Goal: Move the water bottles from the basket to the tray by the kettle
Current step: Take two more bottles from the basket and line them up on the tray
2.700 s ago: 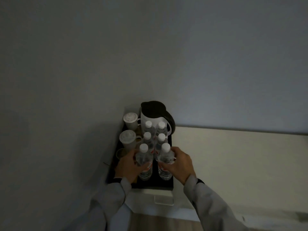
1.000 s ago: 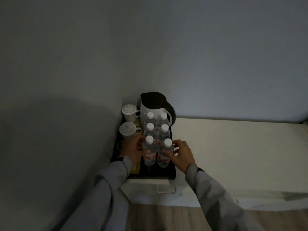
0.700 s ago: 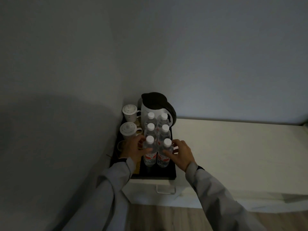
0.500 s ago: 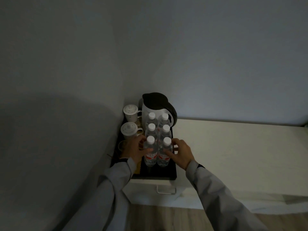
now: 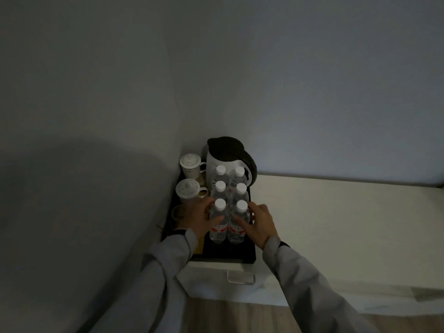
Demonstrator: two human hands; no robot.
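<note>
Several clear water bottles with white caps stand upright in two rows on the black tray (image 5: 230, 254), in front of the white kettle (image 5: 225, 152) with its black lid. My left hand (image 5: 197, 218) wraps the front-left bottle (image 5: 219, 228), thumb across its front. My right hand (image 5: 263, 224) holds the front-right bottle (image 5: 236, 231), thumb on the front and fingers on its right side. Both bottles rest on the tray, touching each other. The basket is out of view.
Two lidded white cups (image 5: 191, 164) (image 5: 187, 191) stand on the tray's left side, against the wall corner. The tray sits at the left end of a white cabinet top (image 5: 336, 212), above a drawer handle (image 5: 240, 278). Wooden floor lies below.
The two front bottles have been pushed back against the rows behind them. Both hands have loosened from full grips to lighter holds; the view has shifted slightly.
</note>
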